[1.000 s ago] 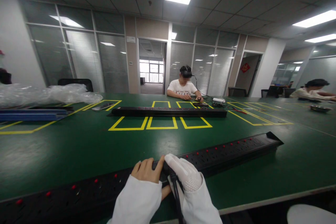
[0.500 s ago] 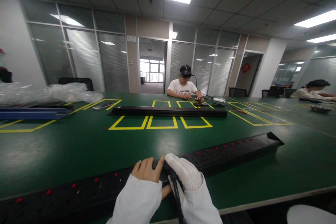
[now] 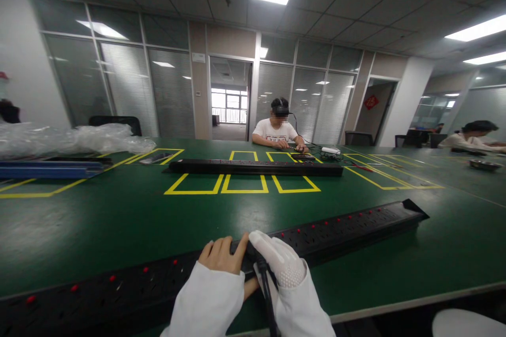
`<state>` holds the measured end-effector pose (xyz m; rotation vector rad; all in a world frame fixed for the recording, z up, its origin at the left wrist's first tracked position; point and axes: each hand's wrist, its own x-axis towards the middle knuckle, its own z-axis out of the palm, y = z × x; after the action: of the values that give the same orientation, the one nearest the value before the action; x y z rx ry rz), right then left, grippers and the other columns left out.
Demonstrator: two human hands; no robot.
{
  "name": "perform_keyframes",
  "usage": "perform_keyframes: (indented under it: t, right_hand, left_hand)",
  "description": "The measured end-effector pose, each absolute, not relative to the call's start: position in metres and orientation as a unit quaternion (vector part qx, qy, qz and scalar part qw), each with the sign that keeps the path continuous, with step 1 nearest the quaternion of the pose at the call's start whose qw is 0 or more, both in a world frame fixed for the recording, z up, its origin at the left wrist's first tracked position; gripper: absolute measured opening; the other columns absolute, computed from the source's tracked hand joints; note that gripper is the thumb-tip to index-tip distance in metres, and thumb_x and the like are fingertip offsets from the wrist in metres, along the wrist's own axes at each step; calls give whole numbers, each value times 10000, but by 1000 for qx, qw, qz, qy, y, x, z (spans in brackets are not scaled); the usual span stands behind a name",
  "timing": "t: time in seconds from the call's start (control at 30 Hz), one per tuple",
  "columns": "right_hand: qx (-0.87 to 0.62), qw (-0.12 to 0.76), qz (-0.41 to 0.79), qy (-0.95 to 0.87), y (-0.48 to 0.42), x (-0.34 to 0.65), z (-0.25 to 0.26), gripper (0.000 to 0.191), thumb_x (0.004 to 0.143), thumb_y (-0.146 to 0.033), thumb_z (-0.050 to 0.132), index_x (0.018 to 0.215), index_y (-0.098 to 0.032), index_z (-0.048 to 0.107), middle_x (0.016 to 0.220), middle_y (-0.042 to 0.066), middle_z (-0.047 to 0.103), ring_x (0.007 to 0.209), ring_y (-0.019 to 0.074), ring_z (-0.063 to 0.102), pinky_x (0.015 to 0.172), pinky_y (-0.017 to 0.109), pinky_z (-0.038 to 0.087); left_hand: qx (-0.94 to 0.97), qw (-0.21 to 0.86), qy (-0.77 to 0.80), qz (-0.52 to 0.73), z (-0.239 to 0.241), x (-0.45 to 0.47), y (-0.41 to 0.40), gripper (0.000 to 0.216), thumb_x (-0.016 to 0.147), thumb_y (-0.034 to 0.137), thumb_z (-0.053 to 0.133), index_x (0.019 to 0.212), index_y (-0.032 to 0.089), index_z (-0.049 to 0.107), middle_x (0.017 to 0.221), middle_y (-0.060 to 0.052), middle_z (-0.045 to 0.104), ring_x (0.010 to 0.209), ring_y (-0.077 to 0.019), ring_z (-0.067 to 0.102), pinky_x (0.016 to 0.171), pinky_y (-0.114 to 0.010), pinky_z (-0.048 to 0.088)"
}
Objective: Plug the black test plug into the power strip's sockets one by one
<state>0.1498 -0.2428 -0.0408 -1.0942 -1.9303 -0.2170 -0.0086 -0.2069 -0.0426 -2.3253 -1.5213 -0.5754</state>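
Note:
A long black power strip (image 3: 340,234) with red indicator dots lies slantwise across the near part of the table. Over its middle, my bare left hand (image 3: 221,255) is closed, fingers bent across the top and thumb at the near side. My right hand (image 3: 276,258), in a white glove, is closed beside it, touching or nearly touching the left. Between the hands, a thick black cable (image 3: 266,289) runs down toward me, its plug-like end at the strip under my right fingers. The palms and fingers hide exactly how that end meets the strip.
A second black power strip (image 3: 253,168) lies farther back on the green table (image 3: 166,226), among yellow tape outlines. Clear plastic wrap (image 3: 79,139) and blue rails (image 3: 47,170) are at left. A co-worker (image 3: 276,131) sits opposite near cables; another person (image 3: 470,137) is far right.
Both hands keep the same place on the power strip, and the cable stays between them. The view shifts only very slightly.

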Motion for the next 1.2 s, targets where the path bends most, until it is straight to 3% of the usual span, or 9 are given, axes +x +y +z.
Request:
perform_keyframes:
  t: [0.23,0.57,0.87,1.07,1.2]
  right_hand:
    - [-431,452,-76,-778,-242,150,-40,541,812,-96,459,1305,-319,462,1267,-19,560,1142,155,552,1012,249,424]
    - [-442,469,-40,-764,-222,143,-40,349,838,-199,544,1176,-270,585,1111,-9,656,988,146,641,914,232,505]
    - [-415,529,3,-740,-221,138,-48,394,816,-182,541,1177,-327,601,1153,-23,637,1037,157,620,940,234,479]
    - [-419,569,63,-705,-222,136,-44,325,763,-210,608,1074,-285,661,1085,-4,669,995,192,640,939,265,485]
    - [-428,592,143,-667,-221,126,-43,268,758,-183,598,1004,-261,671,973,-13,692,853,161,676,826,238,550]
  left_hand:
    - [-815,135,-530,-191,-38,-8,-208,513,723,322,569,1220,197,561,979,-138,633,923,-303,577,806,-417,419]
    - [-811,136,-540,-179,-41,-6,-205,556,701,348,577,1237,200,556,1029,-151,641,948,-296,586,832,-419,414]
    - [-798,148,-556,-180,-48,-3,-200,584,643,409,617,1204,249,582,1058,-131,643,980,-279,576,870,-412,397]
    - [-797,147,-560,-172,-46,-2,-200,614,639,404,629,1233,266,557,1050,-133,647,966,-287,584,851,-412,403]
    - [-797,153,-557,-176,-47,-3,-201,629,631,380,648,1242,264,549,1045,-136,648,964,-289,586,853,-417,404]
